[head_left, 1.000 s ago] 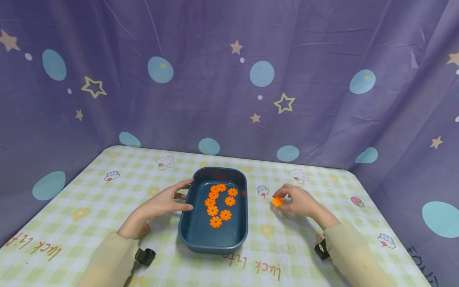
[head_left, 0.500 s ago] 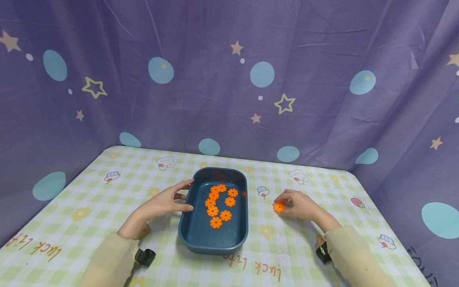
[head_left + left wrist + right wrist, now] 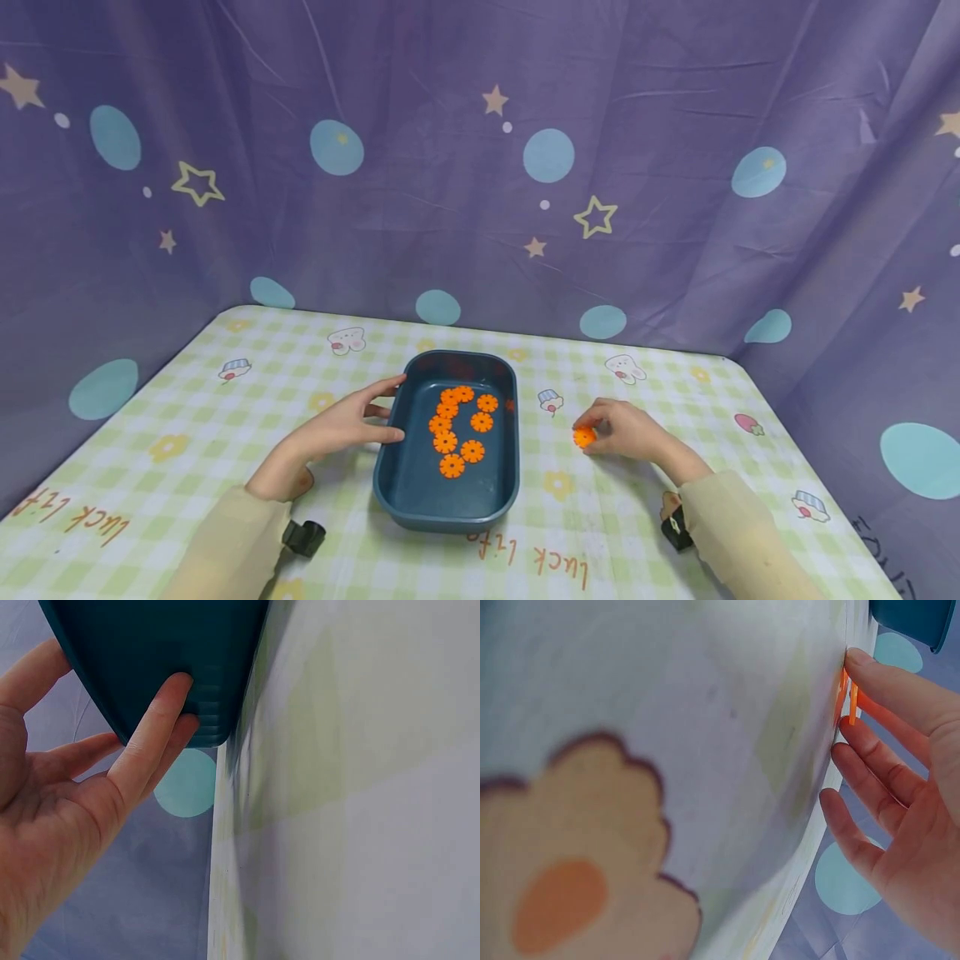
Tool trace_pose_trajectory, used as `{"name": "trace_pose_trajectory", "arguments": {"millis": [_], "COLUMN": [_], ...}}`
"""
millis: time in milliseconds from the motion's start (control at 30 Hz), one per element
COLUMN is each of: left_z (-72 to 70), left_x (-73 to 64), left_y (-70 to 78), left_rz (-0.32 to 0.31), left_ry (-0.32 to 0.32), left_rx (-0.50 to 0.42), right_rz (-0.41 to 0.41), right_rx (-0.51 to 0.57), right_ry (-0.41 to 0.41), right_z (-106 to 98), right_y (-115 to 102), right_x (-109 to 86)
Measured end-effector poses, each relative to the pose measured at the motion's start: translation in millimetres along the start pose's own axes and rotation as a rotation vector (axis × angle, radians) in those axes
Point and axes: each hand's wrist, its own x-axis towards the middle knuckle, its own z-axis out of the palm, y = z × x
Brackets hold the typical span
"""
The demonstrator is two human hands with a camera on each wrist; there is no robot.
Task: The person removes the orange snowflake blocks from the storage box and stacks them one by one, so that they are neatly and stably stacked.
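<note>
In the head view a deep blue-green rectangular tray [image 3: 420, 500] stands mid-table, with several orange notched plastic discs [image 3: 452, 466] lying flat inside. My left hand [image 3: 341, 427] holds the tray's left side: thumb and index finger reach the rim. In the left wrist view other fingertips rest against the tray's outer wall [image 3: 135, 667]. To the tray's right, my right hand [image 3: 626, 429] pinches an orange notched disc [image 3: 584, 437] low at the cloth. The right wrist view shows thin orange edges [image 3: 853, 705] between thumb and fingers; how many pieces these are, I cannot tell.
A green-and-white checked cloth [image 3: 637, 533] with printed pictures covers the table. A purple curtain [image 3: 450, 208] with stars and ovals hangs behind and at both sides. Each wrist has a black strapped-on device [image 3: 303, 537].
My right hand has come slightly nearer and lower with the orange disc, then stays nearly still over the last half second. The left hand and the tray have not moved.
</note>
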Motion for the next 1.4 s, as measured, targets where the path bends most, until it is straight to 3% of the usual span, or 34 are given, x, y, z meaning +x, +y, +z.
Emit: {"name": "trace_pose_trajectory", "arguments": {"millis": [900, 1233, 1400], "left_z": [0.1, -1.3, -1.1], "left_x": [0.0, -1.7, -1.8], "left_y": [0.7, 0.9, 1.6], "left_rz": [-0.002, -0.011, -0.010], "left_ry": [-0.003, -0.003, -0.002], "left_rx": [0.000, 0.012, 0.014], "right_rz": [-0.023, -0.040, -0.098], "right_rx": [0.025, 0.064, 0.072], "right_ry": [-0.008, 0.032, 0.060], "right_z": [-1.6, -7.9, -11.3], "right_y": [-1.8, -15.3, -26.2], "right_x": [0.4, 9.6, 17.2]}}
